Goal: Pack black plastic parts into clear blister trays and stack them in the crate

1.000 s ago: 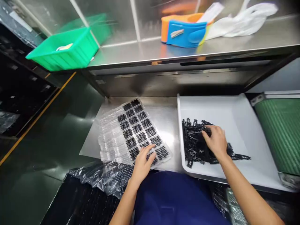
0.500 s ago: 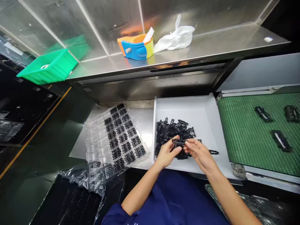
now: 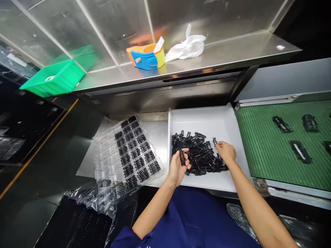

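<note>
Many small black parts [image 3: 199,155] lie heaped in a white tray [image 3: 207,119]. Over the heap's left edge, my left hand [image 3: 178,168] is turned palm up, its fingers curled round a black part [image 3: 182,157]. My right hand [image 3: 226,151] is at the right side of the heap, thumb and fingers pinched on the lower end of another small black part [image 3: 214,141]. To the left, a clear plastic tray [image 3: 159,165] holds rows of black parts in its compartments.
A green conveyor belt [image 3: 269,158] on the right carries several black parts. On the steel shelf [image 3: 232,50] are a green bin [image 3: 55,81], a blue, orange and yellow holder [image 3: 148,59] and a white cloth [image 3: 187,48]. Clear plastic wrap [image 3: 85,193] is at lower left.
My hands have moved apart. The left has turned palm up with a part in it; the right has moved right and pinches another part. Parts on the belt have shifted left in view.
</note>
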{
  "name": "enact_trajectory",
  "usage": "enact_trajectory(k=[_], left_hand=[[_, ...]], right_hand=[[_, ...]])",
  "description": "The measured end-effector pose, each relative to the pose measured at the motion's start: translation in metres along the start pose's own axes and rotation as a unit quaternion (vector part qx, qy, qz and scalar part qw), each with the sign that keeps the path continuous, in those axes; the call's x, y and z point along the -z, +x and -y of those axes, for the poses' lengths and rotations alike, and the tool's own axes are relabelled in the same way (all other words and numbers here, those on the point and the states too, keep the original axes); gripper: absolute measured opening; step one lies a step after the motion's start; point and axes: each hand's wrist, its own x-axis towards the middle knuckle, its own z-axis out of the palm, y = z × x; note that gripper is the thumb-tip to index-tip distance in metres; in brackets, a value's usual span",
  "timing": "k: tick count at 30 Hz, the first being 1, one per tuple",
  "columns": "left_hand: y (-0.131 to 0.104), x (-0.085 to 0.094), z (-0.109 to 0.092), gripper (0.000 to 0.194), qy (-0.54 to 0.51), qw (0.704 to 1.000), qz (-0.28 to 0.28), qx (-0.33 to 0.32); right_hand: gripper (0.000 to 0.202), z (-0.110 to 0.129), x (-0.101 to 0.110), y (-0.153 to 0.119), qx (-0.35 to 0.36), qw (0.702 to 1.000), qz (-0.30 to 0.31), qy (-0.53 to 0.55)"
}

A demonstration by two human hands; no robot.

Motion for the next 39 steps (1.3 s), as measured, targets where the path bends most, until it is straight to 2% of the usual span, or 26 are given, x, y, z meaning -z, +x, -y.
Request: enact_trajectory(k=[2,4,7,9,11,13,15,17,20,23,25,27,29,32,36,39], left_hand=[[-0.008,0.01,-0.013,0.04,-0.021,0.999,0.018,0.038],[-0.014,0.022,-0.023,0.037,-0.003,0.996,0.038,0.076],[-0.019,0.041,-0.032,0.043,0.055,0.988,0.062,0.128],[-0.023,0.051,-0.035,0.047,0.082,0.982,0.079,0.154],[-0.026,0.058,-0.037,0.046,0.084,0.977,0.099,0.169],[-0.029,0.062,-0.039,0.041,0.062,0.979,0.104,0.165],[-0.032,0.063,-0.042,0.037,0.031,0.984,0.091,0.153],[-0.034,0.062,-0.045,0.035,0.011,0.986,0.085,0.142],[-0.036,0.056,-0.044,0.037,0.011,0.984,0.107,0.144],[-0.036,0.044,-0.037,0.042,0.014,0.98,0.126,0.153],[-0.034,0.034,-0.03,0.049,0.008,0.981,0.123,0.152],[-0.03,0.022,-0.022,0.051,0.0,0.981,0.12,0.151],[-0.025,0.01,-0.014,0.045,0.0,0.981,0.119,0.15],[-0.017,-0.006,-0.004,0.038,0.027,0.98,0.124,0.155],[-0.006,-0.027,0.006,0.048,0.102,0.965,0.167,0.172],[0.0,-0.042,0.014,0.052,0.136,0.953,0.197,0.185]], right_hand=[[0.034,0.016,0.006,-0.026,0.073,0.997,-0.008,0.005],[0.037,0.038,0.012,-0.058,0.168,0.985,0.024,0.025],[0.03,0.075,0.014,-0.104,0.319,0.941,0.109,0.032],[0.033,0.096,0.01,-0.125,0.399,0.909,0.122,-0.001],[0.038,0.11,0.004,-0.138,0.444,0.889,0.11,-0.02],[0.037,0.118,-0.001,-0.145,0.437,0.892,0.111,0.007],[0.04,0.122,-0.005,-0.151,0.392,0.91,0.121,0.06],[0.056,0.124,-0.007,-0.157,0.344,0.925,0.129,0.097],[0.071,0.122,-0.006,-0.164,0.322,0.929,0.136,0.122],[0.069,0.115,0.002,-0.163,0.295,0.934,0.115,0.166],[0.069,0.108,0.012,-0.16,0.291,0.936,0.097,0.172],[0.068,0.099,0.025,-0.158,0.32,0.932,0.099,0.141],[0.068,0.089,0.038,-0.157,0.354,0.921,0.124,0.103],[0.067,0.074,0.061,-0.155,0.37,0.909,0.168,0.094],[0.054,0.051,0.095,-0.15,0.369,0.908,0.181,0.085],[0.063,0.035,0.117,-0.142,0.395,0.903,0.158,0.056]])
